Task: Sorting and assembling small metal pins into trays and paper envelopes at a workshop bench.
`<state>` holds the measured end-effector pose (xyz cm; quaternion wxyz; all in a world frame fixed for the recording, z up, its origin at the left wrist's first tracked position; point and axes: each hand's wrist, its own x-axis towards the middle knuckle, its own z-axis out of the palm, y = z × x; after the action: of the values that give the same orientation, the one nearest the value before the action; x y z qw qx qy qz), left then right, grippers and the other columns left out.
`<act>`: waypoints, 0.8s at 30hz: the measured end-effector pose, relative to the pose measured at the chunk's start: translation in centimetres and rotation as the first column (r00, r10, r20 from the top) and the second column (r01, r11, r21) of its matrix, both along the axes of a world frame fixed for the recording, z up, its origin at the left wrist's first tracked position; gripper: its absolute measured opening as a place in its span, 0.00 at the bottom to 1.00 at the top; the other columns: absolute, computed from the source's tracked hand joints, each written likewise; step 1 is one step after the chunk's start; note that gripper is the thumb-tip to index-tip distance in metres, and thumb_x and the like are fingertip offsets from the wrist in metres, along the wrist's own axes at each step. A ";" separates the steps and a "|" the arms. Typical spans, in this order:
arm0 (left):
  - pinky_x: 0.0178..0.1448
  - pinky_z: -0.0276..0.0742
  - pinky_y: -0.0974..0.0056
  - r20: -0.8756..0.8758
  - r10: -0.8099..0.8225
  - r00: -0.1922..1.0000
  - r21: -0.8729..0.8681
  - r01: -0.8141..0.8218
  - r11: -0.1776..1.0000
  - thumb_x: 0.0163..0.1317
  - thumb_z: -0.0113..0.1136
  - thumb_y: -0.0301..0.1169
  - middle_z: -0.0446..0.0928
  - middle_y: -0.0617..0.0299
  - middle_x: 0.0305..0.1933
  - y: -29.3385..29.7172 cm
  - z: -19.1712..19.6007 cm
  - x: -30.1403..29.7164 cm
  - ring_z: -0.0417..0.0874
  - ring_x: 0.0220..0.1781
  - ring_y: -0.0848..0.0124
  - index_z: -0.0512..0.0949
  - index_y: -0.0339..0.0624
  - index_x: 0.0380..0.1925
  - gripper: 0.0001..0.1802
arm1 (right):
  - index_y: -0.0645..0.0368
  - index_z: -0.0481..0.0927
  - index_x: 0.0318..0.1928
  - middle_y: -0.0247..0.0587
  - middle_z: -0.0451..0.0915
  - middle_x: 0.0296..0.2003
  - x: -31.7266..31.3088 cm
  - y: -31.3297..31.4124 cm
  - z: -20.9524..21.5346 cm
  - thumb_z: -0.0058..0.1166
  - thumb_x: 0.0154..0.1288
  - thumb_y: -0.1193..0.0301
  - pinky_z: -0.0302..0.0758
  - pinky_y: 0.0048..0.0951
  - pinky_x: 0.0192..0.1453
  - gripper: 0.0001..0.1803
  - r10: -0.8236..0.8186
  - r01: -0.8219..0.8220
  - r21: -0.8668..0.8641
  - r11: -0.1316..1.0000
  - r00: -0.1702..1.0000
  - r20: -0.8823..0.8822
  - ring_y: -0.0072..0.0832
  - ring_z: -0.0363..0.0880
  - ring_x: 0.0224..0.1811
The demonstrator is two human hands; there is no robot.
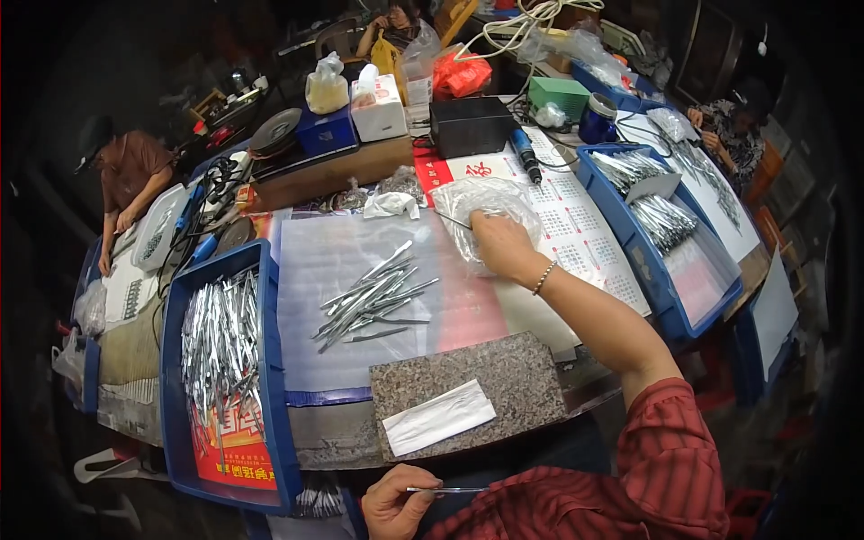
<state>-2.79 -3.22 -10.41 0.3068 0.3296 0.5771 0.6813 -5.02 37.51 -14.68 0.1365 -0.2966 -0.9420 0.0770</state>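
My left hand (393,504) pinches one thin metal piece (447,490) near my lap; my right hand (498,245) reaches out, fingers closed on the clear bag (481,209); loose pile (371,297) lies between them; risk: a snagged bag could spill parts across the worktop (315,432).

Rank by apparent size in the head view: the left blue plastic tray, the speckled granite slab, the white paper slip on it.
1. Left blue plastic tray, largest.
2. Speckled granite slab.
3. White paper slip, smallest.
All three lie similarly near the camera, so the order looks reliable.
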 end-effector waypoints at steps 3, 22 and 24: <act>0.42 0.73 0.69 0.001 0.001 1.000 0.002 -0.001 1.000 0.62 0.58 0.18 0.78 0.55 0.37 0.0 0.1 0.2 0.77 0.37 0.71 0.80 0.32 0.34 0.03 | 0.62 0.76 0.39 0.57 0.82 0.34 0.2 0.5 1.2 0.51 0.57 0.73 0.76 0.50 0.43 0.10 -0.066 0.067 -0.084 0.994 0.998 0.008 0.53 0.81 0.39; 0.43 0.76 0.70 0.132 -0.199 0.971 0.175 0.175 0.969 0.62 0.60 0.17 0.80 0.55 0.40 1.8 -1.9 1.7 0.81 0.41 0.71 0.81 0.32 0.39 0.07 | 0.65 0.81 0.35 0.50 0.83 0.31 6.7 0.5 6.0 0.56 0.58 0.78 0.77 0.34 0.40 0.05 0.031 -0.109 -0.128 0.986 0.866 -0.499 0.43 0.83 0.34; 0.43 0.76 0.70 0.088 -0.217 0.972 0.171 0.200 0.965 0.61 0.60 0.17 0.80 0.55 0.40 1.9 -1.9 1.8 0.81 0.41 0.71 0.81 0.32 0.39 0.07 | 0.65 0.81 0.35 0.50 0.83 0.31 6.3 0.9 5.3 0.57 0.58 0.78 0.77 0.35 0.40 0.05 -0.010 -0.069 -0.132 0.989 0.853 -0.522 0.43 0.84 0.34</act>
<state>-0.99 -1.29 -12.26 0.3795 0.3758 0.4650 0.7061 1.27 38.37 -9.41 0.3633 -0.2595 -0.8661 0.2249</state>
